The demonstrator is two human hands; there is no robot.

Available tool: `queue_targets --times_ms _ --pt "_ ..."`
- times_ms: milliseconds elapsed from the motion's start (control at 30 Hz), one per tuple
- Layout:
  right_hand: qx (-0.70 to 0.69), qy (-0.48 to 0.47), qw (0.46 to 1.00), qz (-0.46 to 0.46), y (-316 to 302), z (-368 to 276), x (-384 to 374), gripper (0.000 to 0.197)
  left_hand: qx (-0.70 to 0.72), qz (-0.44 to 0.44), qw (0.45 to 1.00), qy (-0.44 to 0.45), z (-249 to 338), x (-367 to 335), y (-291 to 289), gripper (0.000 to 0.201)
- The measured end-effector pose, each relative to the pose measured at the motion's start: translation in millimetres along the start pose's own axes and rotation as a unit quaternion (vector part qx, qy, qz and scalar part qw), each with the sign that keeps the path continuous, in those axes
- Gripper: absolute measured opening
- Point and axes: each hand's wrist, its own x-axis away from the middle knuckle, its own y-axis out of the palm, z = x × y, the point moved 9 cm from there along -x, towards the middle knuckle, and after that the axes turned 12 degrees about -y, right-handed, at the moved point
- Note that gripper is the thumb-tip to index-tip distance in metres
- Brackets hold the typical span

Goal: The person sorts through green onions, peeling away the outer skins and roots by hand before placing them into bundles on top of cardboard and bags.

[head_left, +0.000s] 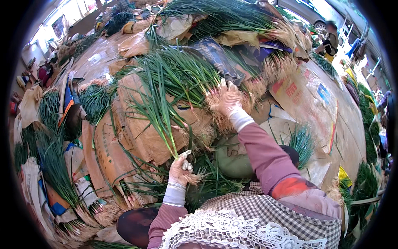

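My left hand [179,170] is closed round the root end of a few spring onions [159,106]. Their long green leaves reach up and away across the pile, and a tuft of roots [195,177] hangs beside the palm. My right hand [229,99] lies over the pale stems and shaggy roots of a thick spring onion pile [178,68], its whitish fingers bent onto the stems. Which stalks it grips is partly hidden. Brown paper sacking [143,124] lies beneath the pile. Both wrists have white cuffs.
More spring onions [224,18] are heaped at the far side, with dark plastic sheeting [217,58] between. Bundles [52,166] stand at the left. Flattened sacks [306,99] cover the ground to the right. Loose green leaves [211,182] lie before me. Another person [329,41] is at the far right.
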Motion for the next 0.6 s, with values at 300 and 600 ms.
queue_targets --times_ms 300,600 --pt "-0.287 -0.259 0.911 0.146 -13 26 -89 0.051 -0.191 0.049 0.948 0.251 62 48 38 0.021" --pt "0.059 -0.221 0.97 -0.084 3 -81 0 0.046 -0.107 0.031 0.981 0.158 48 21 29 0.029"
